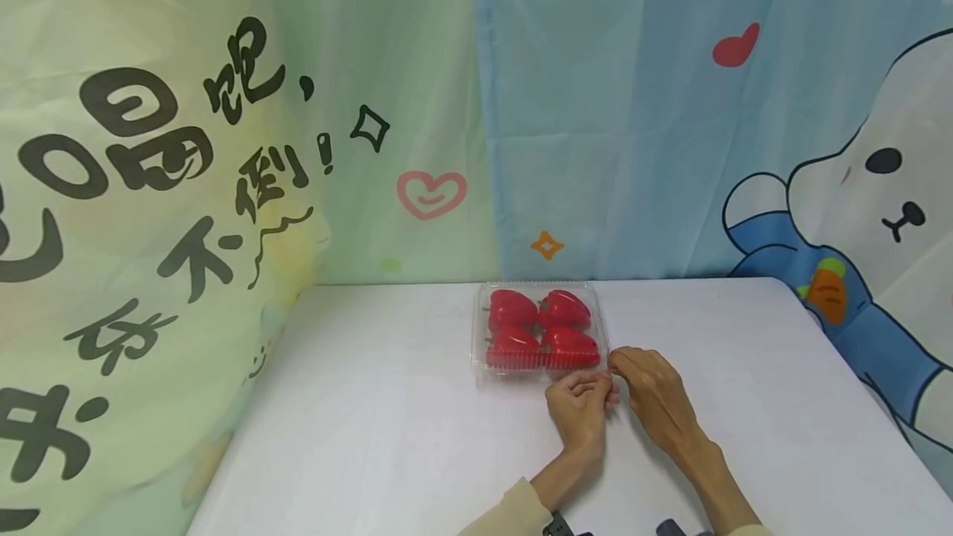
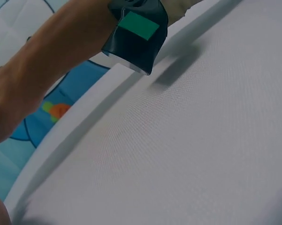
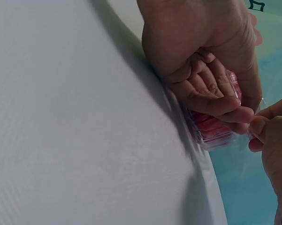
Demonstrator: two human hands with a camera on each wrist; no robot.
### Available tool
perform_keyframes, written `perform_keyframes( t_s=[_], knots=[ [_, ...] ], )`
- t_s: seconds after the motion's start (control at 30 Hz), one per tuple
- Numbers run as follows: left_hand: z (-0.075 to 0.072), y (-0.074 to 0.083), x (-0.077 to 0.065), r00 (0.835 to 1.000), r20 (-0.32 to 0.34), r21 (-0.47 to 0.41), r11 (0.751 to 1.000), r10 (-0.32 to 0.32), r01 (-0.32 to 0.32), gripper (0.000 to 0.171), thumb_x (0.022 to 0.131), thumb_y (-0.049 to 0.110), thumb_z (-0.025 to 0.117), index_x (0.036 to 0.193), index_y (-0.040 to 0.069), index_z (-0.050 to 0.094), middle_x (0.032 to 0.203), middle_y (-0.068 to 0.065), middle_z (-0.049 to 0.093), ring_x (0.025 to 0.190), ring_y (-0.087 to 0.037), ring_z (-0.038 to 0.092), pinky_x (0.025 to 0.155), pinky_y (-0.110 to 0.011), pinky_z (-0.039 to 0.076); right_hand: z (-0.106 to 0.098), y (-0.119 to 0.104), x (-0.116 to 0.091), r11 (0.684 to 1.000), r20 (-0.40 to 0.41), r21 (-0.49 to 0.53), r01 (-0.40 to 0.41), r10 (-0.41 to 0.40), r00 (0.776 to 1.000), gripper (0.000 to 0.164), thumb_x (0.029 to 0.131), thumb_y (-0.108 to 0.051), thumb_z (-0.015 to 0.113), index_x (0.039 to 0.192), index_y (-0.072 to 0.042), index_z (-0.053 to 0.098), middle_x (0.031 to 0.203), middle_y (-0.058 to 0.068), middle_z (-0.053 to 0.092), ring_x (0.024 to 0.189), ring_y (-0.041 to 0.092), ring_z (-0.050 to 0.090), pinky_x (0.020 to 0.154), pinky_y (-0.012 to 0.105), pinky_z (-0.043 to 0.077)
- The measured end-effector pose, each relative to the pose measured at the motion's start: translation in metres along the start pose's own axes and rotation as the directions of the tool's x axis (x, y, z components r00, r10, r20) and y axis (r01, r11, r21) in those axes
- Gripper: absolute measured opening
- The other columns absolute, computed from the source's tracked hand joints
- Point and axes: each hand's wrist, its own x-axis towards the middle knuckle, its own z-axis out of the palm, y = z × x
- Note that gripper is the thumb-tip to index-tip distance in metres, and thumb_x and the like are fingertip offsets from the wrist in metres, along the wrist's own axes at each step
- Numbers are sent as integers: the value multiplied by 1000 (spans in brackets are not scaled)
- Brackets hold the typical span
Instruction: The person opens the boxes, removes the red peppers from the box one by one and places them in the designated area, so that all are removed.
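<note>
A clear plastic box (image 1: 476, 346) with several red bell peppers (image 1: 514, 310) inside sits at the far side of the table. My left hand (image 1: 581, 408) and right hand (image 1: 653, 394) meet at its front right corner, thumbs and fingers pinching the box's edge there. In the right wrist view the left hand (image 3: 201, 65) has its fingers curled inward, partly hiding the box (image 3: 216, 140). Beside it, the right hand's (image 3: 277, 145) thumb and finger close on the thin clear edge. The left wrist view holds the right forearm (image 2: 51, 56) but neither hand's grip.
The white table (image 1: 372, 437) reaches back to a printed curtain (image 1: 566, 106) with lettering, hearts and a cartoon bear. A dark band with a green patch (image 2: 139, 26) is around the right wrist. Another dark strap (image 1: 558, 524) shows at the left cuff.
</note>
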Motion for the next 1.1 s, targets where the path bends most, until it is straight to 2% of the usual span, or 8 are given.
perform_keyframes(
  t_s=[0.23,0.43,0.57,0.73,0.83,1.1],
  knots=[
    [1,-3,2,999,29,-35,999,33,-32,12,86,-7,75,90,-18,75,77,-33,75,56,-5,68,52,-15,55,-1,5,-1,1000,23,-12,24,-24,999,35,77,23,70,102,0,73,100,11,75,90,27,69,82,42,54],
    [2,-1,1,998,25,-21,998,57,-57,8,87,-8,76,88,-15,76,78,-36,74,55,-4,68,53,-15,55,-1,7,1,999,37,-13,30,-30,999,37,75,25,67,101,0,73,99,12,75,94,28,71,88,44,52],
    [3,0,1,998,25,-43,998,57,-56,8,88,-8,76,89,-16,76,79,-38,74,54,-3,67,53,-15,55,-2,7,2,999,30,-19,43,-43,999,39,71,25,69,100,0,73,99,13,76,93,29,72,86,45,53],
    [5,-1,2,997,31,-73,995,63,-61,12,89,-7,76,89,-19,74,81,-40,73,55,-2,67,54,-15,56,-4,8,3,999,54,-25,45,-43,998,36,72,23,70,99,-2,71,99,12,75,94,28,70,86,45,53],
    [5,-2,2,997,37,-77,995,62,-59,13,89,-7,76,89,-19,73,82,-42,73,55,-2,68,54,-16,56,-5,9,3,999,56,-11,44,-44,997,36,74,24,65,98,-2,70,99,12,74,94,28,69,87,45,52],
    [1,-2,1,998,-22,-18,999,51,-52,4,85,-10,76,84,-14,76,77,-36,74,53,-4,67,52,-16,56,2,8,1,997,62,44,68,-70,996,41,72,29,56,98,-1,69,98,9,71,92,24,64,87,38,49]
  ],
)
